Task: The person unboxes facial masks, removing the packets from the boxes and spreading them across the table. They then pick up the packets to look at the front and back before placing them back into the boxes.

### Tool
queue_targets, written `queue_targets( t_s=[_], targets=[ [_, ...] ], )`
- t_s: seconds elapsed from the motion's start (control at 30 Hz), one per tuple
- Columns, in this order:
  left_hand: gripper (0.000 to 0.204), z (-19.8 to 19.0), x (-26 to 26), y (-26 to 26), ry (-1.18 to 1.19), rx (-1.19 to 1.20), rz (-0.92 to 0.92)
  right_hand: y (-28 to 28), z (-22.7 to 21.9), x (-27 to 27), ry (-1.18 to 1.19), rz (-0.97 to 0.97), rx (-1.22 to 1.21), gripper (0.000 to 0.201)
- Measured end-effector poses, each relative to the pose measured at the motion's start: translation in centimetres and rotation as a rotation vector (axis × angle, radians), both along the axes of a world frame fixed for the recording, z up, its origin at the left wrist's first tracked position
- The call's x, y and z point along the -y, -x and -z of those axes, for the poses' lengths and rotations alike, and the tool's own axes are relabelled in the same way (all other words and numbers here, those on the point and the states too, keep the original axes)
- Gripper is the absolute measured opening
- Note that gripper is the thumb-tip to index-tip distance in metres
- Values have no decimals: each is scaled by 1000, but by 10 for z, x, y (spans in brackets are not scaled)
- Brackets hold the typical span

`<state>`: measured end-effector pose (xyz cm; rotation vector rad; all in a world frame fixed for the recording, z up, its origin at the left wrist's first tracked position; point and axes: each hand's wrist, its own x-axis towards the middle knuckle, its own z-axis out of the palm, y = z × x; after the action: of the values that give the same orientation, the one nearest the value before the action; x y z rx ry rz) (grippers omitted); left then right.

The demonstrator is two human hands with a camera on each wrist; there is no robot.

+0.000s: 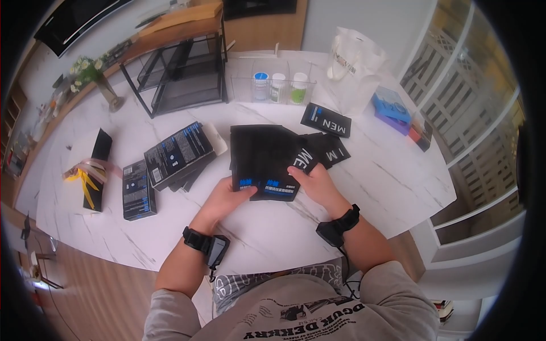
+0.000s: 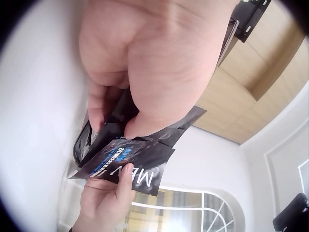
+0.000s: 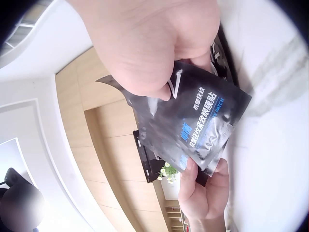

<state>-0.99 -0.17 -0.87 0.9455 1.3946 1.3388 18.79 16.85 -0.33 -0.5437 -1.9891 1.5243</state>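
Black foil eye patch sachets (image 1: pixel 261 150), overlapping in a small fan, are held low over the marble-patterned table. My left hand (image 1: pixel 227 199) pinches their near left edge, thumb on top. At the right edge my right hand (image 1: pixel 319 184) grips them, its thumb by the white "ME" lettering. In the right wrist view the front sachet (image 3: pixel 200 113) shows blue and white print and the end of the word "PATCH". The left wrist view has the sachets (image 2: pixel 140 159) between both hands, with some left fingers hidden behind them. More black sachets (image 1: pixel 333 149) lie just beyond the right hand.
Black printed boxes (image 1: pixel 179 153) lie at the left, beside a ribboned box (image 1: pixel 96 170). A black "MEN" packet (image 1: pixel 325 120) lies behind the sachets. Farther back stand a mesh rack (image 1: pixel 187 74), a clear organizer (image 1: pixel 242 88) with bottles and a white bag (image 1: pixel 352 74). Coloured boxes (image 1: pixel 392 111) sit right.
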Motion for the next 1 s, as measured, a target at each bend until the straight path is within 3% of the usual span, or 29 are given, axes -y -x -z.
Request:
queue_targets(
  t_s=[0.13, 0.23, 1.0],
  targets=[
    [22, -6, -3, -9, -52, 241, -103, 0, -1, 2, 71, 1, -44, 27],
    [25, -7, -2, -7, -59, 297, -74, 0, 1, 2, 43, 12, -44, 26],
    [23, -13, -3, -11, -121, 446, -169, -2, 3, -5, 43, 63, -21, 25]
  ],
)
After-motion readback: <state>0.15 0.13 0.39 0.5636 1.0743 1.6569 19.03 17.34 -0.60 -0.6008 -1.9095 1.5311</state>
